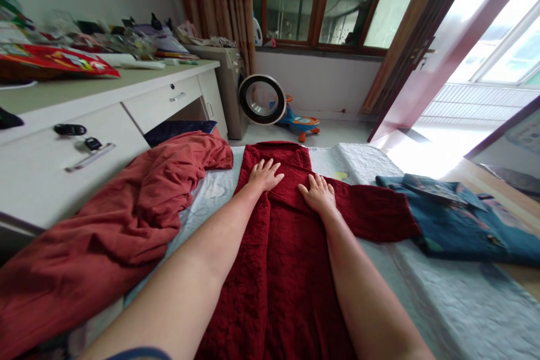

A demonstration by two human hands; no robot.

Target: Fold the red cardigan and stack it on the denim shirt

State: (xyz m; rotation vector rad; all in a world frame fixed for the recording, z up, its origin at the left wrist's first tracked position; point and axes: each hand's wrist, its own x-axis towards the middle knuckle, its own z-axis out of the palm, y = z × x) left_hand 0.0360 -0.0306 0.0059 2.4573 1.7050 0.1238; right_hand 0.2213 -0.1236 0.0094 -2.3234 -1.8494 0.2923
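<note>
A dark red garment lies stretched out lengthwise on the pale quilted bed cover in front of me. My left hand rests flat on its upper part, fingers spread. My right hand presses flat on the same garment a little to the right, fingers apart, next to a sleeve that runs off to the right. Neither hand holds anything.
A rumpled rust-red cloth lies to the left against a white desk with drawers and clutter on top. A blue patterned shirt lies on the right. Beyond the bed stand a washing machine, a toy car and an open door.
</note>
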